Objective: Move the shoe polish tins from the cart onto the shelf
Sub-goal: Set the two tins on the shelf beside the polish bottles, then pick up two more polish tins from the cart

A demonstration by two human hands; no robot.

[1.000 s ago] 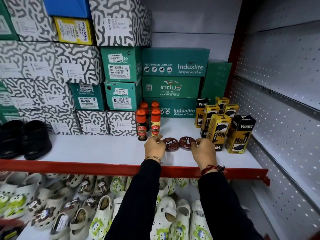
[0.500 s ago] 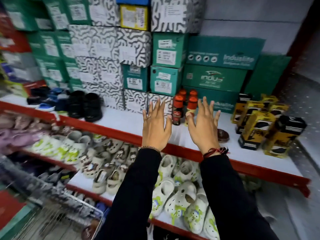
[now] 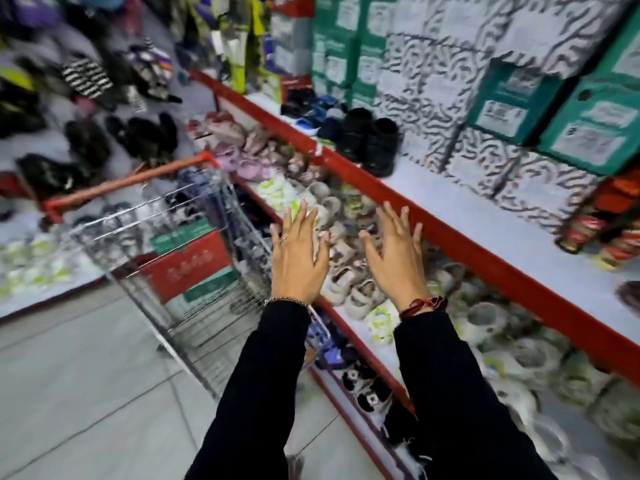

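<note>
My left hand (image 3: 298,259) and my right hand (image 3: 395,256) are both raised in the middle of the view, fingers spread, holding nothing. They hover in front of the red-edged shelf (image 3: 485,258), between it and the wire cart (image 3: 194,271) at the left. One dark shoe polish tin (image 3: 628,293) shows blurred at the far right edge on the white shelf top. Red-capped polish bottles (image 3: 602,220) stand beside it. Inside the cart lie red and green boxes (image 3: 192,263); no tins can be made out there.
Black shoes (image 3: 372,142) and stacked patterned and green shoe boxes (image 3: 519,98) fill the shelf's back. Several children's clogs (image 3: 346,244) crowd the lower shelf. The cart's red handle (image 3: 131,181) points up-left. Grey floor tiles (image 3: 86,393) spread at lower left.
Both hands let go of the tins on the shelf and pulled back, fingers spread. The view swung left and down toward the cart, which now fills the left centre.
</note>
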